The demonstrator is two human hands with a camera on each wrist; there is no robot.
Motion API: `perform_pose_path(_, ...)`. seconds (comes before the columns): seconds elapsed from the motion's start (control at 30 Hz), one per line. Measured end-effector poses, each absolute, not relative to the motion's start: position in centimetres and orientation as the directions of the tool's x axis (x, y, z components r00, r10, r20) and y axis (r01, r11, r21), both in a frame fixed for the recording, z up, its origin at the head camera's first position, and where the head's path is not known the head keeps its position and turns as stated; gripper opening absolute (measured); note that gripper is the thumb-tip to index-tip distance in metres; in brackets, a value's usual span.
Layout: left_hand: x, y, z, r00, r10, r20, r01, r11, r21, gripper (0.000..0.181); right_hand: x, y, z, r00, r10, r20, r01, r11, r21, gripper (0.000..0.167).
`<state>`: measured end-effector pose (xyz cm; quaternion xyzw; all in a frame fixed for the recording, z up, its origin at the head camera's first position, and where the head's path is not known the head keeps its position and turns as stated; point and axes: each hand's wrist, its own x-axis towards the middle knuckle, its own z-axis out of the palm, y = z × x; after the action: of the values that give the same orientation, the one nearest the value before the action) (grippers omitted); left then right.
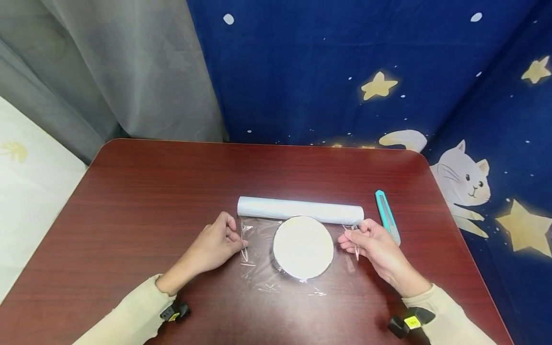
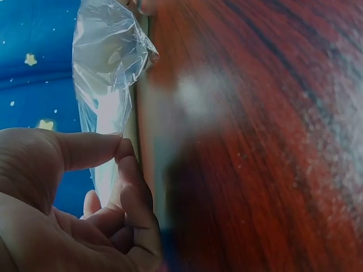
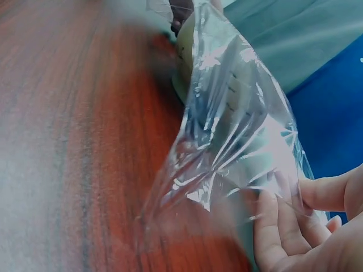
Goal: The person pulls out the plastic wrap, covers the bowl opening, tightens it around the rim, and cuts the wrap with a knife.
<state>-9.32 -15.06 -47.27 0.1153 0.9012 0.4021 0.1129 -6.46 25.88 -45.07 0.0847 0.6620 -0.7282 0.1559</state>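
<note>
While left hand (image 1: 215,245) pinches left side of film (image 1: 258,251), thumb to fingertip, right hand (image 1: 375,247) pinches right side likewise. Film spread across bowl (image 1: 303,247), between hands. Roll (image 1: 297,210) just beyond bowl; cutter (image 1: 387,216) on table (image 1: 138,191) near right hand; blue curtain (image 1: 302,72) behind.

The bench (image 1: 129,201) before me is dark red, wood-grained, with rounded far corners. On it lie a roll of clear film (image 1: 297,210), a white-topped round container (image 1: 303,247) just this side, and a teal cutter (image 1: 387,218) off right.
</note>
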Motion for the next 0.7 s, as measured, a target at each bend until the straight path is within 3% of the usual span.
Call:
perform_pose_path(0.13,-9.6,-15.7,-48.9,-0.941,0.338,-0.018,0.209,0.623,0.753,0.041,-6.3,25.9,-45.2,-0.935,-0.127,-0.332,0.341,-0.059,-0.938,0.032)
perform_pose_path(0.2,-9.1,-15.4,-47.4,-0.941,0.34,0.002,0.221,0.608,0.763,0.039,-6.3,26.1,-45.1,-0.927,-0.137,-0.348,0.359,-0.063,-0.931,0.029)
perform_pose_path(0.3,-8.4,-14.8,-45.2,-0.949,0.304,-0.084,0.128,0.615,0.778,0.038,-5.9,26.5,-45.0,-0.907,-0.161,-0.39,0.405,-0.077,-0.911,0.021)
perform_pose_path(0.47,-7.7,-14.1,-44.0,-0.903,0.332,-0.272,-0.037,0.571,0.82,0.06,-4.9,27.4,-45.1,-0.883,-0.275,-0.381,0.418,-0.088,-0.904,0.024)
perform_pose_path(0.57,-7.3,-13.8,-43.9,-0.87,0.383,-0.309,-0.06,0.54,0.839,0.069,-4.5,27.8,-45.4,-0.878,-0.345,-0.331,0.385,-0.101,-0.917,0.031)
perform_pose_path(0.7,-7.1,-13.6,-44.0,-0.865,0.407,-0.293,-0.027,0.546,0.837,0.066,-4.3,28.0,-46.0,-0.884,-0.37,-0.286,0.342,-0.095,-0.935,0.031)
